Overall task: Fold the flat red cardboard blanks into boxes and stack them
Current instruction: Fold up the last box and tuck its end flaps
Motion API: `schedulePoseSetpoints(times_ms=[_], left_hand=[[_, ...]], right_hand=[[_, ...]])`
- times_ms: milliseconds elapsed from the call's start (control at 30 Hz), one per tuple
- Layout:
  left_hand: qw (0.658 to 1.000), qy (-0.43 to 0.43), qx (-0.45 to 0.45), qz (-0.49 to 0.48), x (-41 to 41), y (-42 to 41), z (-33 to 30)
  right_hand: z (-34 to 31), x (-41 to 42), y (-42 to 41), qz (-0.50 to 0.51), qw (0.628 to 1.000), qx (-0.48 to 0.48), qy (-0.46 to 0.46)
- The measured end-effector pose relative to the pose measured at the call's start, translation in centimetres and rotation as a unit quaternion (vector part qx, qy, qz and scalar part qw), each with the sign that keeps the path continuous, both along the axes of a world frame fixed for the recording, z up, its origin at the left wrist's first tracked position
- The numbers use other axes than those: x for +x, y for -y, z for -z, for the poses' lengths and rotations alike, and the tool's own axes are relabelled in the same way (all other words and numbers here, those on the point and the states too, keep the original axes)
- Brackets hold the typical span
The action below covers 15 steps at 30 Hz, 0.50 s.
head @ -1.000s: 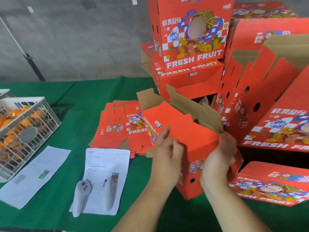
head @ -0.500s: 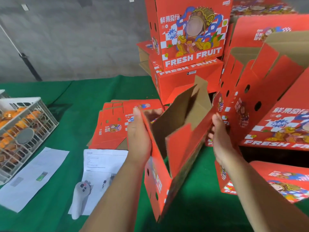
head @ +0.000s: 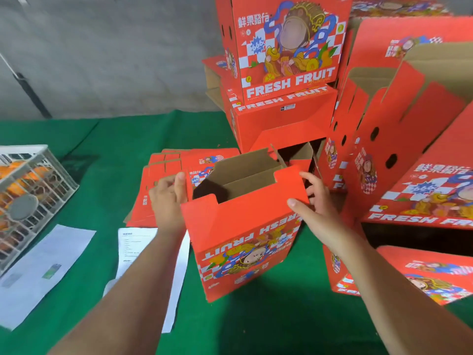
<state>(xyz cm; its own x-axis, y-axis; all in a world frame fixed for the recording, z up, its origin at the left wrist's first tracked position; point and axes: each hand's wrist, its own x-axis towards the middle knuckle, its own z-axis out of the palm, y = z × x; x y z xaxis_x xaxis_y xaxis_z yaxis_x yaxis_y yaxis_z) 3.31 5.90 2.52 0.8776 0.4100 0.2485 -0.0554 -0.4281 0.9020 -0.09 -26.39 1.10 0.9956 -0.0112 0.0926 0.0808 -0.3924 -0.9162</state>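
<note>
While the left hand (head: pixel 167 198) and right hand (head: pixel 316 208) pinch its top side edges, the half-formed red printed cardboard box (head: pixel 245 226) stands mid-table; light, stiff, crushable, best held at creases

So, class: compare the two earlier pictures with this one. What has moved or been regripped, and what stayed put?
The box, pressed on its side a second ago, has been turned upright, open top up, its print upside down. The left hand shifted to grip the left wall; the right hand now holds the right corner. The flat blanks, the stacked boxes, the crate and the papers stayed put.
</note>
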Motion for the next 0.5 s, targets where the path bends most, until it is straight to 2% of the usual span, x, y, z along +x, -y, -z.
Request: schedulePoseSetpoints(times_ms=[100, 200, 267, 433, 500], left_hand=[[0.982, -0.081, 0.148, -0.083, 0.0, -2.2, 0.9], [0.978, -0.1, 0.153, -0.097, 0.4, -2.0, 0.5], [0.977, -0.12, 0.167, -0.055, 0.6, -1.8, -0.4], [0.958, -0.25, 0.103, 0.097, 0.7, -3.0, -1.9], [0.95, -0.261, 0.113, 0.131, 0.5, -2.7, -2.0]], right_hand=[[0.1, -0.2, -0.4, -0.042, 0.999, 0.01, 0.002], [-0.1, -0.1, -0.7, -0.054, 0.996, 0.068, -0.007], [0.0, 0.1, -0.8, -0.058, 0.992, 0.113, -0.021], [1.0, 0.1, -2.3, -0.06, 0.998, -0.003, 0.008], [1.4, 0.3, -2.4, -0.059, 0.998, -0.022, 0.003]])
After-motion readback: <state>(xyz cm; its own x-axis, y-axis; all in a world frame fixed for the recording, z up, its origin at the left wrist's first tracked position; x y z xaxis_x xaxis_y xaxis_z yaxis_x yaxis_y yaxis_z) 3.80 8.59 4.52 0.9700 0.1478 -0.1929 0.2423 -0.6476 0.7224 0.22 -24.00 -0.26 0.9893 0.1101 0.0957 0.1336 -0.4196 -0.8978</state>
